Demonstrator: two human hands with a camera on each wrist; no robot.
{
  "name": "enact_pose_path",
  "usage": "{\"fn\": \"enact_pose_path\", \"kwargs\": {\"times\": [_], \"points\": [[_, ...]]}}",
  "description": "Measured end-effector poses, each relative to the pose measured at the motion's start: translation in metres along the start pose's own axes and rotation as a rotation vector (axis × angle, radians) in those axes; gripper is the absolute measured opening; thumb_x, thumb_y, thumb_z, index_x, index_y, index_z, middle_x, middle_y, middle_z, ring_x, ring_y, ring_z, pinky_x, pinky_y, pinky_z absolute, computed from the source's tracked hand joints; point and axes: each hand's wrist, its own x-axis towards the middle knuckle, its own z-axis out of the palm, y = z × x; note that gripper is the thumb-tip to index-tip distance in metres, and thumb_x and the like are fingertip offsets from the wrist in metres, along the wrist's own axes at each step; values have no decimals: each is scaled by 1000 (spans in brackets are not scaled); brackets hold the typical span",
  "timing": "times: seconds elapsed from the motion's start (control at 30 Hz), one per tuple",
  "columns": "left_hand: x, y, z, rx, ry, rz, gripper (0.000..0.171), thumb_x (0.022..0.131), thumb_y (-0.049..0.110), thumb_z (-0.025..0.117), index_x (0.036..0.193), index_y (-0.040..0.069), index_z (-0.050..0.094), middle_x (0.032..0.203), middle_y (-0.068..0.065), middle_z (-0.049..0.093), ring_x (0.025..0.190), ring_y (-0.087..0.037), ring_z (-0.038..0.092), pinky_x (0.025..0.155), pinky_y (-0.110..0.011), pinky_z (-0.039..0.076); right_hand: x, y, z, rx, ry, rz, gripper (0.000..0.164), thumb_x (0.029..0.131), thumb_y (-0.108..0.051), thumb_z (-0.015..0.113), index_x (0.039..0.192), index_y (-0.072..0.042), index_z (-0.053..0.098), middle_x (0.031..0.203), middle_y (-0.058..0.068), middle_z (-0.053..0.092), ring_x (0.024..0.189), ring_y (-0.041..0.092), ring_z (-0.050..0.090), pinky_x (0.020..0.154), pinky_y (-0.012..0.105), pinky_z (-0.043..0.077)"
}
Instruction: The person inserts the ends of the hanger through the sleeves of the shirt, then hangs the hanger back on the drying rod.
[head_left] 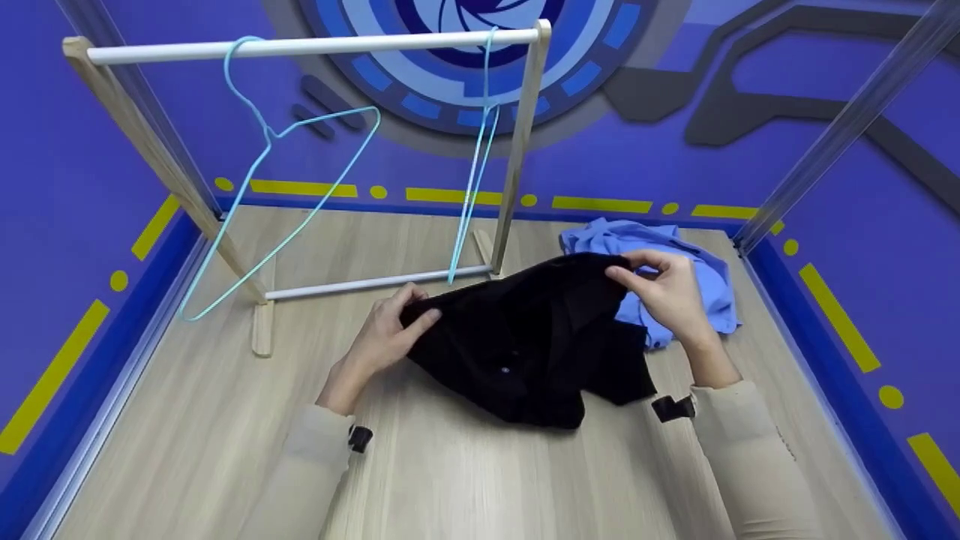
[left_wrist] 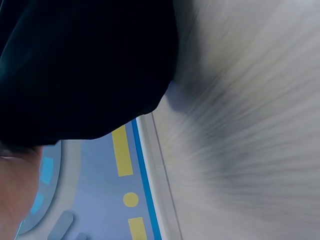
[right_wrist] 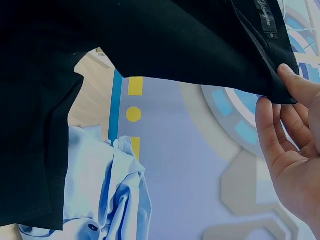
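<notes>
Hands (head_left: pixel 381 335) (head_left: pixel 670 294) hold a black garment (head_left: pixel 487 345) between them, near crumpled blue cloth (head_left: pixel 716 289).

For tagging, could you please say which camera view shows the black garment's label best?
The right wrist view: there the label faces the camera, lettering visible. The head and left wrist views show none of it.

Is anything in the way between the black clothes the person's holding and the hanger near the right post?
Nothing visible is. The left hand and right hand hold the black garment in front of that hanger. The blue shirt lies off to the right, out of the way.
</notes>
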Motion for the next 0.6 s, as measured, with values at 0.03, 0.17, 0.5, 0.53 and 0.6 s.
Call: {"fn": "enact_pose_path", "kwargs": {"times": [0.03,0.17,0.5,0.53,0.6], "points": [[0,0,-1,8,0,-4,20,101,24,68,108,5,64,103,-4,69,101,-20,64,94,-40,47,0,0,0,-7,3,-6,12,88,4,79,99,8,77,87,17,73,73,23,70,65,20,56],[1,1,-9,81,14,-4,21,101,20,65,110,2,68,108,-9,71,107,-27,66,96,-45,49,1,0,1,-27,5,-19,11,88,5,78,98,9,77,88,19,73,75,18,69,67,19,56],[5,6,-25,293,102,76,9,97,13,67,98,4,71,87,-8,72,78,-25,68,72,-41,54,1,3,2,-36,-20,6,13,88,3,79,100,8,77,89,19,72,77,22,66,65,18,54],[5,5,-26,296,112,87,10,99,14,67,99,5,70,86,-7,72,75,-23,67,69,-40,53,1,3,2,-36,-25,9,14,88,3,79,100,9,77,89,20,72,76,23,66,65,18,54],[3,4,-28,293,131,110,11,100,16,67,100,5,70,82,-7,71,67,-20,62,64,-38,52,1,4,2,-28,-35,20,16,88,3,79,102,10,76,90,21,72,75,23,67,66,18,54]]}}
